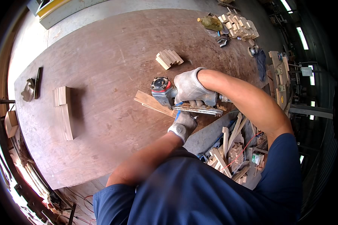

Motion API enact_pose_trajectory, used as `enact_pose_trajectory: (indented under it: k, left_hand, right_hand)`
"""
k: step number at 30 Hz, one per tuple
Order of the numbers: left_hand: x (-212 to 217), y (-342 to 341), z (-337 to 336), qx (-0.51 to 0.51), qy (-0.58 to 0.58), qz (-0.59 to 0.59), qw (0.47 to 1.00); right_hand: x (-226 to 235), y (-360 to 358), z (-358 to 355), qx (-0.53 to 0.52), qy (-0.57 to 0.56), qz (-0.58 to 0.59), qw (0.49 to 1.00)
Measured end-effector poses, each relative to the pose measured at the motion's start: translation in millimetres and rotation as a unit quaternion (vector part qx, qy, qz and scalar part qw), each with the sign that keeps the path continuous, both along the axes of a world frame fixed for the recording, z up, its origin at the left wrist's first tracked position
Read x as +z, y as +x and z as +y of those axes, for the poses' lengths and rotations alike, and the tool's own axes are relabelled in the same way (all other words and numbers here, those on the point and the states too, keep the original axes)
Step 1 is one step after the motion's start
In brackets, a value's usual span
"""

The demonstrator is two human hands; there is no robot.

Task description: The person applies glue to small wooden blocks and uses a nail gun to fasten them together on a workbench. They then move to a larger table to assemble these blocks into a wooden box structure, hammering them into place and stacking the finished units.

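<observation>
The right hand (pixel 189 88), in a grey knit work glove, is closed around the grip of a grey pneumatic nail gun with a red-and-black round cap (pixel 165 92), which lies near the right edge of the large brown plywood desk (pixel 101 75). The gun's long metal magazine (pixel 197 110) runs to the right beneath that hand. The left hand (pixel 184 123), gloved alike, sits just below the gun and presses against the pale flat wooden strips (pixel 150 102) that lie slanted under the gun's nose; how far its fingers wrap the wood cannot be told, since the gun hides them. Beyond the gun, further up the desk, rests a small fanned cluster of short light wooden blocks (pixel 169 59). Well apart on the left stands a stack of longer wooden boards (pixel 64 112), with a dark hand tool (pixel 32 89) near the desk's left edge. At the far right corner sits a heap of small wooden offcuts (pixel 240 27) beside an olive-green bottle (pixel 211 23) (lying on its side). Below the desk's right edge, a bin of scrap wood sticks (pixel 229 153) shows beside the person's blue-sleeved arm.
</observation>
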State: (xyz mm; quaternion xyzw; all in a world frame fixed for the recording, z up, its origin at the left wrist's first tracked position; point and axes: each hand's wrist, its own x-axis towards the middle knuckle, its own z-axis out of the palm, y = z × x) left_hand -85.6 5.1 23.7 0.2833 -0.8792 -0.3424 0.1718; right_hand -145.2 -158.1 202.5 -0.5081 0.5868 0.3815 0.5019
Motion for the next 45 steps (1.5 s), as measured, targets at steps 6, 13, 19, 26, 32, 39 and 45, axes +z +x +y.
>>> enact_pose_trajectory:
  k: [6,13,19,26,32,39,45]
  left_hand:
    - [0,-2,-1,0.019,0.002,0.009,1.0]
    - [22,2,-10,-0.038,0.007,-0.055,0.998]
    - [-28,-1,16,0.001,-0.079,-0.025,0.997]
    - [-34,-5,7,-0.038,0.111,-0.107,0.987]
    - [-10,-7,-1,-0.099,0.02,-0.252,0.962]
    - [-24,-3,10,-0.044,-0.025,-0.197,0.979]
    - [-44,-12,3,-0.094,0.069,-0.221,0.968]
  right_hand:
    - [2,5,-2,0.012,-0.004,-0.004,1.0]
    - [-6,-2,5,0.013,-0.018,-0.006,1.0]
    - [19,-12,25,-0.001,-0.128,-0.005,0.992]
    - [68,-40,75,0.011,-0.254,0.008,0.967]
    - [65,-54,93,-0.069,-0.248,0.01,0.966]
    - [56,-44,84,-0.162,-0.202,-0.015,0.966]
    - [44,-40,75,-0.139,-0.204,-0.005,0.969]
